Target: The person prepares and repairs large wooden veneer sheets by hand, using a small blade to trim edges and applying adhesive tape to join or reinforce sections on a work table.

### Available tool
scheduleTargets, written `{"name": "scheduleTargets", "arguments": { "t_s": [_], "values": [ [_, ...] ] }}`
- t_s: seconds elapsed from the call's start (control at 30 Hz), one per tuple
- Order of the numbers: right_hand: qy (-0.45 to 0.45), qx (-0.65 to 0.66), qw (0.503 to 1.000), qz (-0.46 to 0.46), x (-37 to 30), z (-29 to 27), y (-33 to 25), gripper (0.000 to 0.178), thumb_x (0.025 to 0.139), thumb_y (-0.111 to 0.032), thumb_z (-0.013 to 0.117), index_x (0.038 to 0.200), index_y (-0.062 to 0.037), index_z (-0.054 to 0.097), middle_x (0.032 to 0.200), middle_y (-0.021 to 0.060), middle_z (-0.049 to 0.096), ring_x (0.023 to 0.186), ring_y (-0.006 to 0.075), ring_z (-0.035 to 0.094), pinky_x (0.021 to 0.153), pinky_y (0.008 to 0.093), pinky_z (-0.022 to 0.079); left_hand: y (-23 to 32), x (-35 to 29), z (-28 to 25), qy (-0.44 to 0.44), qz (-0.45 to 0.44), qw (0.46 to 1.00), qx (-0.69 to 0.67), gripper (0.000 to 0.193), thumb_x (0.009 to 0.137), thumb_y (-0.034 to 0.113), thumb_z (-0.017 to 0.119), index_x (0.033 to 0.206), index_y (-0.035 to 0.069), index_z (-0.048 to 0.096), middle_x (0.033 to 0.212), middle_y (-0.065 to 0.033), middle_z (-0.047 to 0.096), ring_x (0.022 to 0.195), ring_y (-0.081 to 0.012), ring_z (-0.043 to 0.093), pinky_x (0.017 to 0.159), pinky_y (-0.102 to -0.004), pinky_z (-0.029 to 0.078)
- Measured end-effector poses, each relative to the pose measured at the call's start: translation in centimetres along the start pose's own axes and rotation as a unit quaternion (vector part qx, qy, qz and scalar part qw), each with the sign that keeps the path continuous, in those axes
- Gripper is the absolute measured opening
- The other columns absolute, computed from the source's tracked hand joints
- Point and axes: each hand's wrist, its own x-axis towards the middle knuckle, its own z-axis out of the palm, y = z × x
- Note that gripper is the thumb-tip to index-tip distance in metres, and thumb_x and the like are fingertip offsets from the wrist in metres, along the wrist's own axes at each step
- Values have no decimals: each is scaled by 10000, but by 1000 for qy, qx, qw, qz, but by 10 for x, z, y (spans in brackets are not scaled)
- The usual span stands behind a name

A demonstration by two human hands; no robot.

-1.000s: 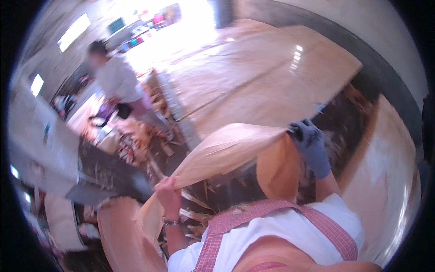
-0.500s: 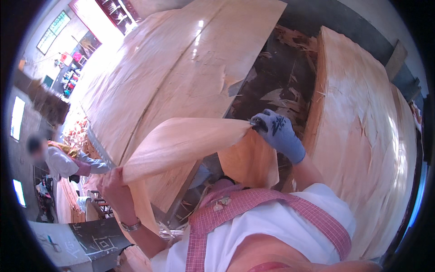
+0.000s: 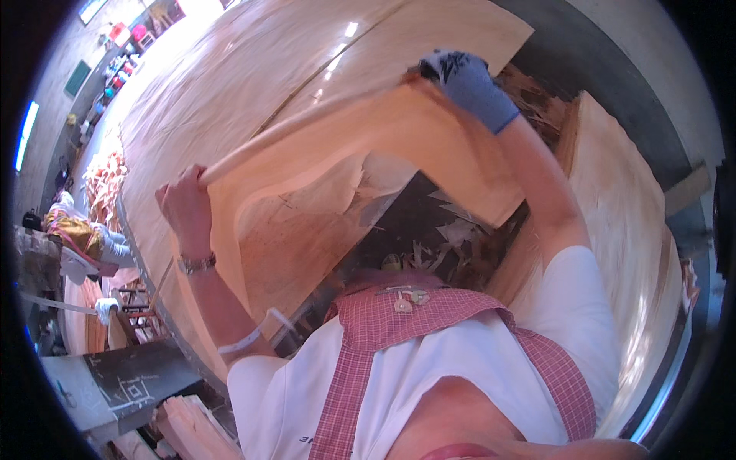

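Observation:
My bare left hand (image 3: pixel 185 201), with a watch (image 3: pixel 197 264) on its wrist, is closed around the left end of a thin wood veneer sheet (image 3: pixel 441 134). My right hand (image 3: pixel 464 83), in a grey-blue glove with black patches, grips the far right end. Between both hands the sheet's top edge runs taut and slanting, while its lower part hangs in a curve toward me. Whether the dark spot at my right fingertips is glove or a tool, I cannot tell. Below and beyond lies a broad layer of veneer (image 3: pixel 184 100) crossed by a dark seam, with a ragged near edge.
A tall veneer stack (image 3: pixel 617 253) stands at my right. Torn veneer scraps (image 3: pixel 452 249) litter the dark gap before me. Another person (image 3: pixel 80 238) bends at the far left, near a heap of scraps (image 3: pixel 106 184). A dark table (image 3: pixel 138 376) with chalk-like marks is at lower left.
Both hands have risen and moved away from me, carrying the veneer sheet up and forward over the broad layer. The sheet is now stretched wider between them. The view has shifted.

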Motion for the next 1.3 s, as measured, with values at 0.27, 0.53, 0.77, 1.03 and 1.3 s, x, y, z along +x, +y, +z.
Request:
{"name": "scheduleTargets", "arguments": {
  "t_s": [0.27, 0.53, 0.77, 1.03, 1.3],
  "values": [
    [96, 0, 995, -43, 174, 48, 158, 307, 870, -343, 602, 1086, -129, 651, 1123, 182, 641, 1010, 370, 621, 845, 455, 504, 135, 54, -8, 30, -112, 982, 147, 310, 829, 92, 618, 1104, 219, 683, 988, -1, 698, 869, -197, 649, 831, -374, 437],
    [322, 71, 919, -215, 209, 99, 311, 295, 897, -84, 570, 1185, -134, 610, 1181, 109, 629, 1059, 351, 593, 888, 434, 504, 344, 60, 82, 87, -118, 989, 12, 311, 866, 112, 588, 1169, 146, 648, 1006, -24, 690, 884, -194, 626, 851, -382, 465],
    [77, 75, 990, -88, 180, 215, 410, 454, 856, -70, 621, 1302, -120, 561, 1351, 164, 520, 1147, 344, 543, 944, 438, 489, 466, 119, 159, 43, -95, 985, -137, 261, 873, 128, 561, 1123, 114, 636, 958, -46, 706, 832, -217, 668, 824, -388, 486],
    [10, 262, 896, -360, 116, 236, 260, 417, 816, -272, 695, 1196, -133, 596, 1050, 102, 593, 949, 275, 594, 731, 422, 526, 492, 129, 147, 24, -185, 974, -127, 307, 824, 119, 586, 1124, 109, 648, 1072, -65, 686, 962, -249, 649, 875, -398, 476],
    [-29, 282, 899, -333, 160, 237, 264, 188, 822, -189, 672, 1002, -138, 649, 987, 64, 598, 947, 284, 584, 741, 426, 526, 434, -100, 151, -35, -440, 895, 61, 243, 805, 193, 607, 1030, 161, 692, 1020, -62, 679, 981, -254, 619, 909, -474, 417]
  ]
}}
